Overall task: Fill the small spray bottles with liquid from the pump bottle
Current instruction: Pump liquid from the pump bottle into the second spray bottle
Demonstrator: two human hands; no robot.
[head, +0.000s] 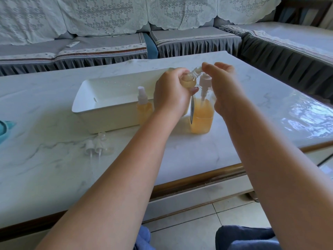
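My left hand [171,92] grips a small spray bottle [188,80] of amber liquid, tilted so its neck points right. My right hand [222,83] pinches the white spray cap [197,70] at that neck. Just below stands the clear pump bottle [201,118], about half full of orange liquid, its white pump head [204,79] between my hands. A second small spray bottle [143,105], filled and capped, stands upright left of my left hand. Two loose spray heads and an empty small bottle [98,144] lie on the table nearer to me.
A white rectangular tray [86,105] sits on the marble table [180,159] behind the bottles. A teal object [4,129] shows at the left edge. A grey sofa [108,46] with a remote [72,44] runs along the far side and right.
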